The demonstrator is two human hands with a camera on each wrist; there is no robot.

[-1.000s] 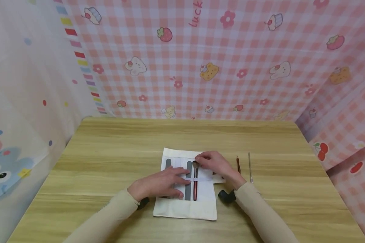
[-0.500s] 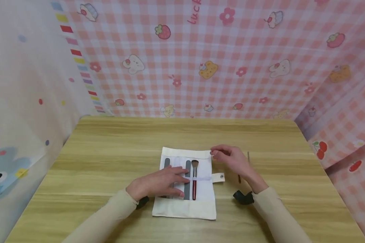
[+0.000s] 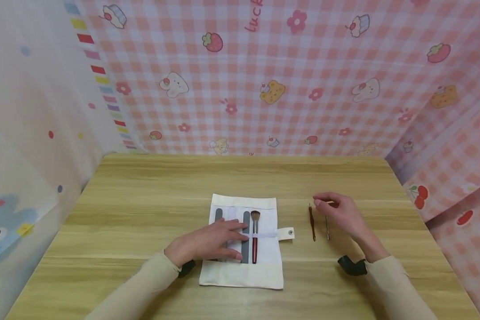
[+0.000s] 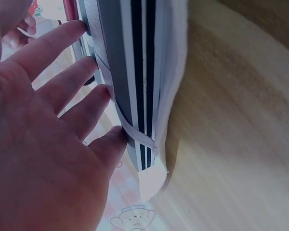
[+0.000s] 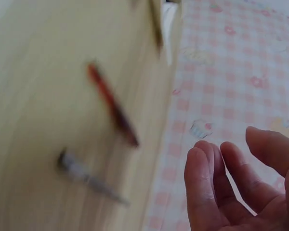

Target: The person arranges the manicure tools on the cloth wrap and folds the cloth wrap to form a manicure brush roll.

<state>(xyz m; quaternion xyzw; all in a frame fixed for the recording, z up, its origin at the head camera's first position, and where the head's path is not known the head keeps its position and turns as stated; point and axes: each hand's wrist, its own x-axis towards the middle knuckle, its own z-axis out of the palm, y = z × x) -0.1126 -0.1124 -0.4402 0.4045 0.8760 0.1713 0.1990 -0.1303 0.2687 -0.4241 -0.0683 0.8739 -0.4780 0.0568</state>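
Note:
A cream fabric roll pouch (image 3: 260, 276) lies unfolded on the table. My left hand (image 3: 209, 240) rests on it with fingers spread, fingertips touching a lavender elastic band and grey nail files (image 4: 118, 57) with rounded ends. A makeup brush (image 3: 254, 244) with a dark red handle sits under the band, right of the right-hand nail file (image 3: 245, 254). My right hand (image 3: 341, 214) hovers over the upper end of a thin metal stick (image 3: 327, 230), fingers loosely bent, holding nothing. To its left lies a slim reddish-brown tool (image 3: 312, 224), blurred in the right wrist view.
A snap tab (image 3: 286, 233) sticks out from the pouch's right side. The wooden table (image 3: 164, 182) ends at a pink checked cloth (image 3: 240, 89) behind. Patterned cloths also hang at both sides. Each wrist carries a black camera mount (image 3: 352, 266).
My right hand has left the brush and moved right, past the brown tool to the metal stick. The brush stays under the band. My left hand has kept its place on the pouch.

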